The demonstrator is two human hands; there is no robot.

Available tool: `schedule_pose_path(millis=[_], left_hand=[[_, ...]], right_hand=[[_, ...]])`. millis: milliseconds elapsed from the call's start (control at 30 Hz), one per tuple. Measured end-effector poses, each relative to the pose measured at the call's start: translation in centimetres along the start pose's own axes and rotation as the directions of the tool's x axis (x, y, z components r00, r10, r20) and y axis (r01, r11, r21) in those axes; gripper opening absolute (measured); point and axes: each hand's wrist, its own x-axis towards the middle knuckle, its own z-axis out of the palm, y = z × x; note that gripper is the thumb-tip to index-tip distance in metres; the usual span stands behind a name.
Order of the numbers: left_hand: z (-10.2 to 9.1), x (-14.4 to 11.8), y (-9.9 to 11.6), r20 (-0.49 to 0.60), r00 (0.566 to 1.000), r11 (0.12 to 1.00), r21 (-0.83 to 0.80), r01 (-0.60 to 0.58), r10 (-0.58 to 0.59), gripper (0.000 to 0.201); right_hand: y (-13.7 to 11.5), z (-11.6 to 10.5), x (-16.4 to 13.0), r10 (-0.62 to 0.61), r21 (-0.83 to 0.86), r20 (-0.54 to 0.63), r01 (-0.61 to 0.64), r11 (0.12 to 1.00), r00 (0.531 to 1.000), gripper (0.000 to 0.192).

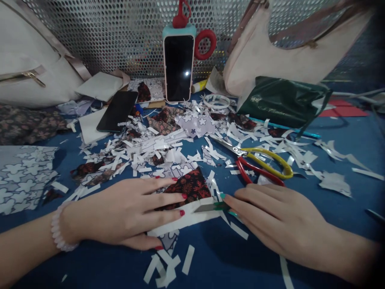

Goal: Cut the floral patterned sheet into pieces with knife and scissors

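My left hand (132, 212) lies flat on a dark red-flowered paper piece (192, 185) with a white border strip (195, 218), fingers spread and pressing it to the blue table (345, 168). My right hand (270, 218) grips a small green-handled cutter (210, 207), its blade resting on the white strip just right of my left fingertips. Red and yellow handled scissors (258, 162) lie just beyond my right hand.
White paper strips and patterned scraps (156, 150) litter the table. A phone (179, 66) stands upright against the perforated metal wall, another phone (117, 111) lies flat at left. A dark green bag (282, 100), a pale handbag (288, 52) and a tape roll (216, 101) sit behind.
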Motion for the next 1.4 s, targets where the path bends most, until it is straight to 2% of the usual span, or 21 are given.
schedule_pose_path(millis=[600, 900, 1400], left_hand=[[-0.04, 0.14, -0.04, -0.017, 1.0, 1.0, -0.003, -0.001, 0.0, 0.04], [-0.04, 0.07, -0.07, 0.014, 1.0, 1.0, -0.014, -0.005, 0.005, 0.042], [-0.17, 0.24, -0.02, 0.007, 1.0, 1.0, -0.015, -0.003, 0.003, 0.04]], right_hand=[[0.16, 0.19, 0.11, 0.042, -0.03, 0.027, -0.041, 0.999, 0.999, 0.02], [0.01, 0.24, 0.2, 0.054, -0.015, 0.023, -0.054, 0.998, 0.998, 0.02], [0.07, 0.37, 0.31, 0.022, -0.01, -0.003, -0.022, 1.0, 1.0, 0.019]])
